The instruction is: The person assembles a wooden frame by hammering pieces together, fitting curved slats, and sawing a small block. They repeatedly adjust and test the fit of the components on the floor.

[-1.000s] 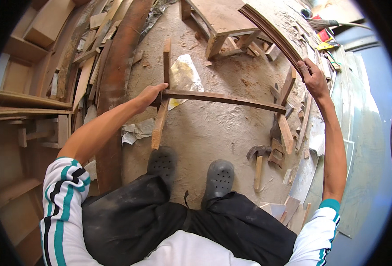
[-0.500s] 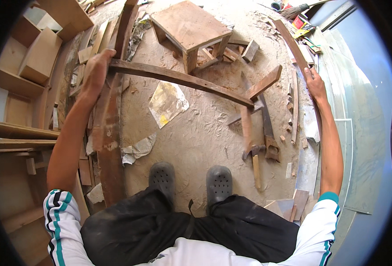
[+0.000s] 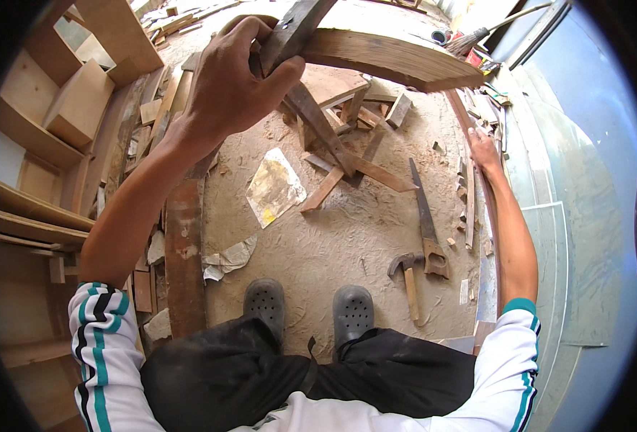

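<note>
Centrally, above the dusty floor (image 3: 311, 263): a wooden frame (image 3: 321, 128), dark brown, made of plain straight pieces. Near end, high in view, shows a dark piece crossing a paler board (image 3: 390, 61) with coarse streaked grain. A single bar links this to the far end, where more pieces cross in an X. Cannot tell whether the far end touches the floor.

Second item, at right: a long, narrow, reddish-brown strip (image 3: 488, 191), running lengthwise beside the right forearm (image 3: 518, 234).

Left forearm (image 3: 145, 191) slants up and inward from lower left. Left hand (image 3: 225, 93) has its back toward the camera; its fingers are wrapped about the frame's near crossing, thumb laid along the wood. Right arm reaches forward, well apart from the left; right hand (image 3: 485, 150) has its fingers closed around the strip.

On the floor: a saw (image 3: 425, 212), then a hammer (image 3: 409, 282) just beside its handle.
</note>
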A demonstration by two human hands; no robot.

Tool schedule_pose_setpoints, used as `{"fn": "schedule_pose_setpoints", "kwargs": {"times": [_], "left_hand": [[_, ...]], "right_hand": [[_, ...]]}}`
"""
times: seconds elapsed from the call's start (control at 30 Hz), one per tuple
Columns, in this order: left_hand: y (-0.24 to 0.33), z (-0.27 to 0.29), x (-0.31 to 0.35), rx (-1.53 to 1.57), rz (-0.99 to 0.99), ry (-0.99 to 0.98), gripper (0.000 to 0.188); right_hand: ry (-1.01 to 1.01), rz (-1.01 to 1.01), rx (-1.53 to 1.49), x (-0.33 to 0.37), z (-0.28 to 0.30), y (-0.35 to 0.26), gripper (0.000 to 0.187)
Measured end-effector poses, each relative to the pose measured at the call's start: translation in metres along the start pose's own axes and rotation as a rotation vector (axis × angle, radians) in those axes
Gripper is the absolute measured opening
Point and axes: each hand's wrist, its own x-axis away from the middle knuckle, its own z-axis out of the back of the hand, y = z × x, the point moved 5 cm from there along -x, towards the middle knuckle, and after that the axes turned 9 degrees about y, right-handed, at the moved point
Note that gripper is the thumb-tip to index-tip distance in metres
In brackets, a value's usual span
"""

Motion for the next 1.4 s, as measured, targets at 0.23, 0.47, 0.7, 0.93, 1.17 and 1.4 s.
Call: {"fn": "schedule_pose_setpoints", "kwargs": {"times": [0.23, 0.47, 0.7, 0.93, 1.17, 1.4], "left_hand": [[-0.032, 0.023, 0.003, 0.038, -0.089, -0.064, 0.039], [-0.038, 0.055, 0.007, -0.025, -0.197, -0.221, 0.034], [-0.052, 0.061, 0.010, -0.037, -0.228, -0.294, 0.045], [-0.032, 0.048, 0.003, -0.048, -0.307, -0.398, 0.079], [-0.061, 0.047, -0.006, -0.196, -0.310, -0.534, 0.084], [-0.085, 0.083, 0.014, -0.012, 0.138, -0.687, 0.103]], "right_hand": [[-0.176, 0.011, 0.002, 0.027, -0.053, 0.005, 0.064], [-0.606, -0.108, -0.037, 0.086, -0.114, -0.024, 0.081], [-0.962, -0.399, -0.107, 0.128, -0.128, -0.004, 0.111], [-1.114, -0.401, -0.361, 0.148, -0.128, 0.011, 0.104], [-0.940, -0.283, -0.394, 0.136, -0.118, -0.022, 0.113], [-0.923, -0.290, -0.273, 0.102, -0.106, -0.051, 0.123]]}}
